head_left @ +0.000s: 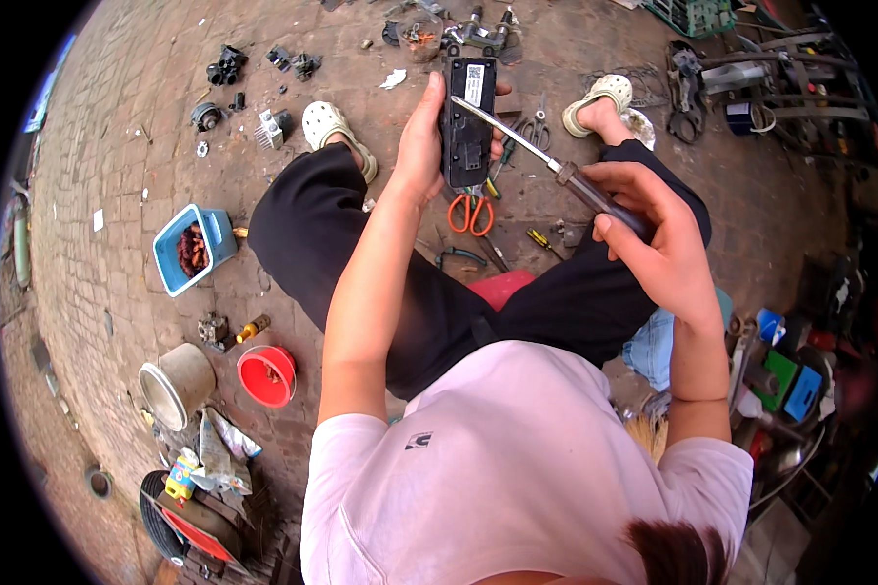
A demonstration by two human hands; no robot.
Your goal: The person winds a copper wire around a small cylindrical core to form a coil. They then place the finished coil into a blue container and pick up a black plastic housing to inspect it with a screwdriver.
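Note:
My left hand (425, 138) grips a long black plastic housing (467, 127) with a white label near its far end. The fingers wrap around behind it and show along its right edge. My right hand (658, 229) is closed on the dark handle of a screwdriver (546, 161). Its metal shaft slants up and left, and the tip appears over the housing's upper part; whether it touches cannot be made out. Below the housing, orange-handled scissors (470, 214) lie on the ground, with a small yellow-handled screwdriver (543, 242) to their right.
On the left stand a blue basket (168, 268) of brownish pieces, a red bucket (289, 388) and a pale bucket (156, 395). Small dark parts (226, 64) lie on the brick ground ahead. Metal parts (780, 93) and assorted tools crowd the right side.

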